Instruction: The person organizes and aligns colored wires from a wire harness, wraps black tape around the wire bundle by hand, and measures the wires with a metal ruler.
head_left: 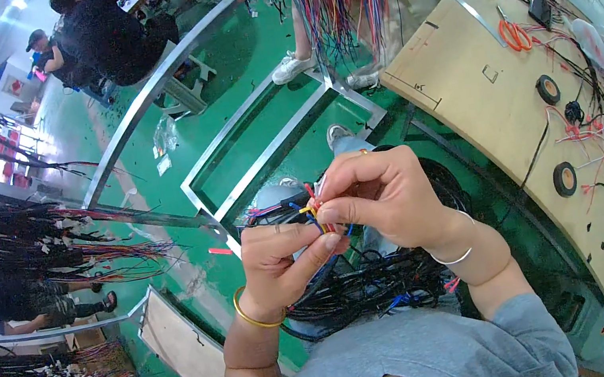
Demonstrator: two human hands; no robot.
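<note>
Both my hands meet in front of my chest over small coloured wires (312, 209) in yellow, blue and red. My left hand (282, 260) pinches the wires between thumb and forefinger. Close against it on the right, my right hand (384, 198) has thumb and forefinger pressed together on the upper wire ends, where a whitish piece shows. Fingertips hide where the wires join. Across my lap lies a coiled black wire harness (368, 286), with some blue and red ends showing.
To the right, a wooden table (451, 73) bears orange scissors (513, 34), black tape rolls (564, 178) and loose wires. Metal frames (263, 151) stand ahead. Hanging wire bundles (28, 237) fill the left. Several people sit or stand nearby, one in a black shirt (102, 38).
</note>
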